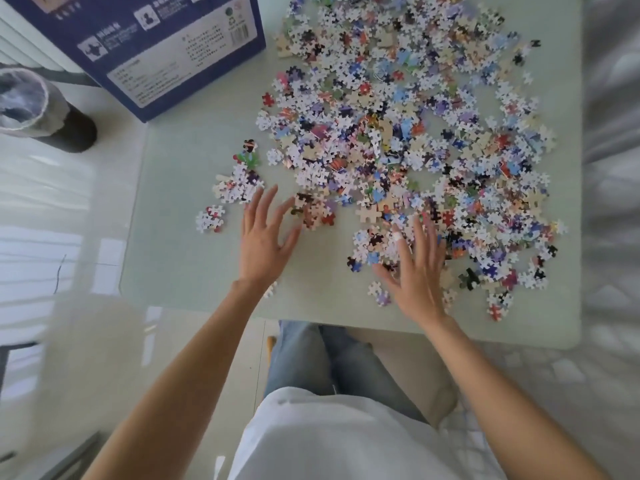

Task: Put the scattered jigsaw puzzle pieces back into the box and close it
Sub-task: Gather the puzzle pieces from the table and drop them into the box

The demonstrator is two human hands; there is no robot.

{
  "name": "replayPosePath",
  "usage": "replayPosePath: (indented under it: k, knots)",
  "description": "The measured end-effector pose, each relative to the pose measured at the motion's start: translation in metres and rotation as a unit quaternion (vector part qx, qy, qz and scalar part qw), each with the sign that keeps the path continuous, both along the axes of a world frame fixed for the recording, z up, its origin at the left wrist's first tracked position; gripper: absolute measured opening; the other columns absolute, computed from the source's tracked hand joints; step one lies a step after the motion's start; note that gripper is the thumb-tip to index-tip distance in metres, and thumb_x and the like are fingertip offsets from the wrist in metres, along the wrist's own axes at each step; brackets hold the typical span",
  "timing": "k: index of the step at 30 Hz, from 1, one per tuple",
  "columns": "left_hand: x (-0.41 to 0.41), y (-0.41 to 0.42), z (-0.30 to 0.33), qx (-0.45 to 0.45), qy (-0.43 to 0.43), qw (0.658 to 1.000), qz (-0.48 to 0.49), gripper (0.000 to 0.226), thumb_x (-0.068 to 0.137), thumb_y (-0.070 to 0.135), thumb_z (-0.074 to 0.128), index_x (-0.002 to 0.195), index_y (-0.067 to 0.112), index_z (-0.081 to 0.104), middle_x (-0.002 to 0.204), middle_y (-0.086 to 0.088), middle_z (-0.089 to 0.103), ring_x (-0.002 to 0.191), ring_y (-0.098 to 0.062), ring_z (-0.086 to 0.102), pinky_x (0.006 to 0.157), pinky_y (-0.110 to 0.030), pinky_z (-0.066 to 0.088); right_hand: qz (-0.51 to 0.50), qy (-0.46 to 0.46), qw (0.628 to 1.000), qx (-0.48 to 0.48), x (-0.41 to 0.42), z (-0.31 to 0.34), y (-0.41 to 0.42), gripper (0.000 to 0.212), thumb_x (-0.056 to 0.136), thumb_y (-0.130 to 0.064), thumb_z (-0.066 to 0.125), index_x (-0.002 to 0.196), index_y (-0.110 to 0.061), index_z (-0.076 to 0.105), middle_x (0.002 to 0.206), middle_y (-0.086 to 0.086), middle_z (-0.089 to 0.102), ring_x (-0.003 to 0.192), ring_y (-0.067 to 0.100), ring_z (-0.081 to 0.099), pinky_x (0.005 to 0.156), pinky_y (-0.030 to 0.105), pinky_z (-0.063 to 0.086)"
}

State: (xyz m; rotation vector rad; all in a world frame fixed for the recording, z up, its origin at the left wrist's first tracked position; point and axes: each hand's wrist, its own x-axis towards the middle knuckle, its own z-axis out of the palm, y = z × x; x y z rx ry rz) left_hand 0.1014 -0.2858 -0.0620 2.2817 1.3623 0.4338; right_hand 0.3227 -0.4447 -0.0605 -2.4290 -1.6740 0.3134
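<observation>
**Gathering the loose pieces toward the near edge**

The puzzle pieces (408, 133) are lying in one broad heap, far too many to count, covering the middle and right of the desk (180, 258). Three small clusters are sitting apart to the left of it, and a few stray pieces are lying near the right hand. The box (145, 39), just one, is resting at the far left corner with its printed side showing; whether it is open cannot be told from here.

Both hands are hovering over the near fringe of the heap. The left hand (265, 237) is holding nothing, its fingers (266, 202) spread wide beside a small dark cluster. The right hand (417, 268) is also holding nothing, fingers wide over the pieces, one finger wearing a white bandage (398, 236).

The step probably goes best by sweeping with flat palms, herding the outlying clusters into the heap first, then scooping handfuls with both hands cupped together. Pieces near the desk's near edge could slip off, so raking inward looks safer.

A bin (38, 102) is standing on the floor at left.
</observation>
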Motion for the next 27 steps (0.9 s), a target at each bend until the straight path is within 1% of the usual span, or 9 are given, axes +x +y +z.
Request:
replayPosePath:
  k: [3, 6, 10, 14, 16, 20, 23, 25, 27]
  knots:
    - [-0.053, -0.023, -0.001, 0.006, 0.063, 0.996, 0.056, 0.067, 0.086, 0.059, 0.043, 0.141, 0.022, 0.034, 0.152, -0.013, 0.021, 0.143, -0.032, 0.007, 0.116, -0.052, 0.009, -0.011, -0.036, 0.994, -0.099, -0.028, -0.01, -0.036, 0.089, 0.079, -0.077, 0.023, 0.149, -0.025, 0.011, 0.156, 0.014, 0.0, 0.141, 0.04, -0.004, 0.111, 0.06, -0.004]
    - [-0.09, -0.036, -0.007, -0.054, 0.145, 0.986, 0.055, 0.102, 0.068, 0.082, 0.041, 0.148, 0.027, 0.012, 0.155, -0.017, -0.003, 0.142, -0.036, -0.012, 0.112, -0.052, -0.007, -0.03, -0.039, 0.989, -0.139, -0.041, -0.016, -0.016, 0.082, 0.083, -0.074, 0.012, 0.149, -0.027, 0.005, 0.155, 0.016, -0.001, 0.14, 0.044, -0.006, 0.108, 0.065, -0.001]
    - [-0.106, -0.027, -0.014, -0.08, 0.2, 0.975, 0.048, 0.116, 0.058, 0.093, 0.031, 0.149, 0.027, 0.0, 0.153, -0.022, -0.012, 0.14, -0.04, -0.018, 0.112, -0.056, -0.007, -0.022, -0.03, 0.992, -0.124, -0.046, -0.019, 0.049, 0.072, 0.086, -0.069, 0.009, 0.148, -0.032, 0.0, 0.156, 0.014, -0.004, 0.14, 0.042, -0.01, 0.109, 0.061, -0.006]
    - [-0.082, 0.008, -0.016, -0.085, 0.18, 0.978, 0.069, 0.108, 0.067, 0.089, 0.023, 0.15, 0.021, 0.003, 0.153, -0.025, -0.008, 0.141, -0.041, -0.012, 0.113, -0.051, -0.005, -0.041, -0.019, 0.994, -0.097, -0.043, -0.021, 0.085, 0.068, 0.089, -0.066, 0.016, 0.147, -0.033, 0.003, 0.156, 0.013, 0.0, 0.141, 0.04, -0.008, 0.109, 0.058, -0.011]
    - [-0.055, 0.024, -0.016, -0.068, 0.164, 0.983, 0.047, 0.097, 0.078, 0.081, 0.018, 0.15, 0.017, 0.006, 0.154, -0.022, -0.005, 0.142, -0.037, -0.01, 0.115, -0.048, -0.004, -0.045, -0.003, 0.996, -0.076, -0.039, -0.022, 0.086, 0.065, 0.09, -0.063, 0.022, 0.146, -0.032, 0.013, 0.156, 0.013, 0.005, 0.141, 0.039, -0.003, 0.11, 0.058, -0.008]
    - [0.011, 0.037, -0.019, -0.055, 0.127, 0.99, -0.01, 0.07, 0.093, 0.058, 0.019, 0.149, 0.02, 0.0, 0.156, -0.013, -0.007, 0.144, -0.028, -0.011, 0.116, -0.039, -0.007, -0.049, 0.078, 0.995, 0.024, -0.026, -0.018, 0.081, 0.056, 0.089, -0.054, 0.042, 0.136, -0.025, 0.037, 0.154, 0.01, 0.013, 0.141, 0.036, 0.006, 0.114, 0.055, 0.005]
    - [0.054, 0.034, -0.016, -0.067, 0.089, 0.993, -0.048, 0.061, 0.096, 0.046, 0.016, 0.15, 0.019, 0.009, 0.157, -0.014, -0.001, 0.144, -0.027, -0.008, 0.116, -0.037, -0.006, -0.069, 0.132, 0.984, 0.1, -0.01, -0.005, 0.074, 0.049, 0.09, -0.047, 0.049, 0.126, -0.014, 0.046, 0.15, 0.015, 0.021, 0.14, 0.033, 0.015, 0.113, 0.047, 0.021]
    - [0.069, 0.032, -0.012, -0.083, 0.056, 0.993, -0.066, 0.058, 0.096, 0.043, 0.019, 0.149, 0.019, 0.015, 0.157, -0.013, 0.003, 0.144, -0.025, -0.006, 0.117, -0.037, -0.004, -0.116, 0.122, 0.98, 0.109, 0.001, 0.007, 0.063, 0.047, 0.089, -0.04, 0.056, 0.123, -0.009, 0.05, 0.147, 0.018, 0.029, 0.136, 0.029, 0.026, 0.109, 0.04, 0.031]
    - [0.071, 0.033, -0.008, -0.09, 0.018, 0.993, -0.07, 0.056, 0.096, 0.041, 0.028, 0.147, 0.018, 0.023, 0.156, -0.01, 0.012, 0.145, -0.023, 0.001, 0.118, -0.04, 0.005, -0.157, 0.083, 0.982, 0.064, 0.009, 0.016, 0.051, 0.054, 0.083, -0.038, 0.065, 0.126, -0.008, 0.049, 0.144, 0.019, 0.032, 0.131, 0.031, 0.031, 0.105, 0.041, 0.035]
